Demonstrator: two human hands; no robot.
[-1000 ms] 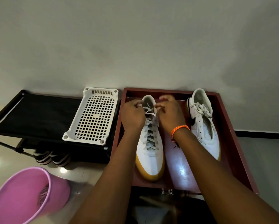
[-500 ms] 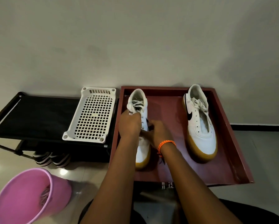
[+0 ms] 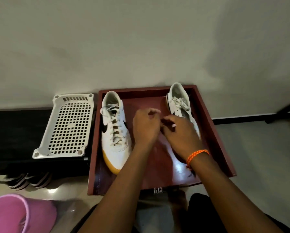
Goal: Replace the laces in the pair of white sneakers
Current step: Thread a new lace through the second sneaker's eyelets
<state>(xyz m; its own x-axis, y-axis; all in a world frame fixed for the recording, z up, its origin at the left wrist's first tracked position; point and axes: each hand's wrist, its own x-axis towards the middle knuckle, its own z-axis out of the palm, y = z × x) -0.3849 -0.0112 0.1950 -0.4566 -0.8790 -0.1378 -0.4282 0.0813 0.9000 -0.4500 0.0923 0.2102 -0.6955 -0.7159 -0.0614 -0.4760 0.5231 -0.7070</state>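
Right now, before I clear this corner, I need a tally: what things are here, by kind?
White sneakers: 2
Red tray: 1
White perforated basket: 1
Pink bucket: 1
Black striped shoes under the rack: 2
Total: 7

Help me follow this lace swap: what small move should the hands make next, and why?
Probably reach the right hand on to the right sneaker and start loosening its knot. Both hands hover over the tray between the shoes, holding nothing I can see, and both sneakers are still laced.
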